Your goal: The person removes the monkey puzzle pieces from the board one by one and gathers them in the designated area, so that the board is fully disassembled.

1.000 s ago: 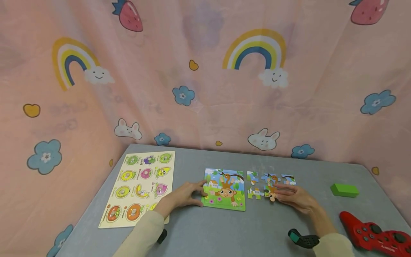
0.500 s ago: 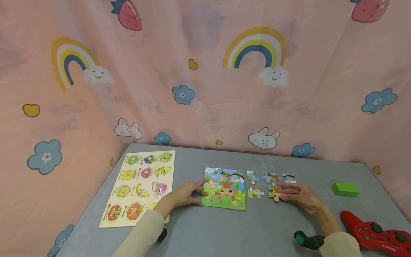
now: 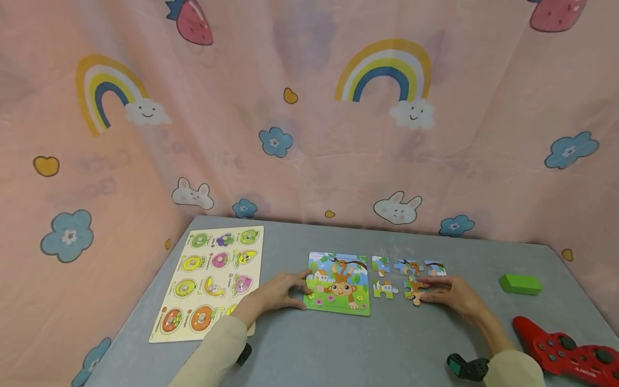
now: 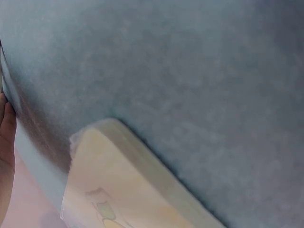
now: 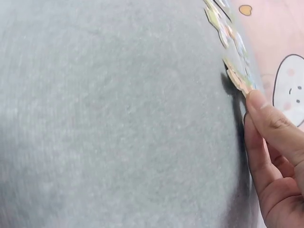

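In the head view my left hand (image 3: 280,291) rests at the left edge of a square monkey puzzle board (image 3: 338,284), fingertips and thumb touching it. My right hand (image 3: 454,295) pinches a jigsaw piece (image 3: 414,293) with part of the monkey on it. Seen from the right wrist, thumb and fingers hold this piece (image 5: 237,80) tilted at its edge, above its shadow on the table. Close around it lie a branch piece (image 3: 408,267), a corner piece (image 3: 435,267), a house piece (image 3: 384,289) and a blue-sky piece (image 3: 380,264).
Left of the board lies a cream fruit peg puzzle (image 3: 213,285), its corner (image 4: 137,180) close under my left wrist. A green block (image 3: 520,285) and a red game controller (image 3: 570,349) sit to the right on the grey table (image 3: 367,349). A patterned pink curtain (image 3: 309,177) hangs behind.
My right hand has shifted slightly to the right with the monkey piece, away from the house piece. The left hand stays at the board's edge.
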`<action>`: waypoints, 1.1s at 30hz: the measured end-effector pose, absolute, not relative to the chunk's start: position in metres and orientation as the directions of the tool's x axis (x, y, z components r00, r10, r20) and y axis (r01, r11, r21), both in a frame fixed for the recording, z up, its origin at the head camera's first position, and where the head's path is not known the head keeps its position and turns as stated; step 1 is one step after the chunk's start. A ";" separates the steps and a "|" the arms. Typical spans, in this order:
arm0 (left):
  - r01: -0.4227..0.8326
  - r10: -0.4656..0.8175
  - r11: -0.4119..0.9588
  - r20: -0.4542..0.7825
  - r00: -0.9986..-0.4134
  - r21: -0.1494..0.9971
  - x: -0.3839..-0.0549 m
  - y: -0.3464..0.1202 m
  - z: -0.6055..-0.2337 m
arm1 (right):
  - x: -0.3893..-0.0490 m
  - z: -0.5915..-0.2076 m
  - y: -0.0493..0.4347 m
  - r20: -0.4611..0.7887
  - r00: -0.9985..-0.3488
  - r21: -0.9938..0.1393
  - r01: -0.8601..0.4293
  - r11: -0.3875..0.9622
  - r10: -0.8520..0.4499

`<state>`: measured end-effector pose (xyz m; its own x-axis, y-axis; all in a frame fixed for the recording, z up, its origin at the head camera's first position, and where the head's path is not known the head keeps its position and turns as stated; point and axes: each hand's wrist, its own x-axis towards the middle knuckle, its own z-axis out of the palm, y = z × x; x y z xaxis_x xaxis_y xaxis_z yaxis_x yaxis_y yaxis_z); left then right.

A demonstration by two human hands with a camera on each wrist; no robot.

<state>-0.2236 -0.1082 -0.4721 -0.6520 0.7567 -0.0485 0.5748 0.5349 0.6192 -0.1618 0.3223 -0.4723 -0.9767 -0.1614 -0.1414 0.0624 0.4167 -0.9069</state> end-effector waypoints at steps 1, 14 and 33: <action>0.574 0.756 0.536 -0.049 -0.653 0.619 -0.223 -0.108 -0.472 | -0.162 -0.472 0.322 -0.135 -0.977 -0.907 0.055 0.418 -0.164; 0.582 0.757 0.536 -0.042 -0.652 0.611 -0.223 -0.109 -0.477 | -0.160 -0.472 0.321 -0.141 -0.975 -0.876 0.042 0.480 -0.172; 0.553 0.752 0.535 -0.062 -0.656 0.638 -0.223 -0.108 -0.473 | -0.155 -0.466 0.324 -0.125 -0.988 -0.935 0.086 0.344 -0.095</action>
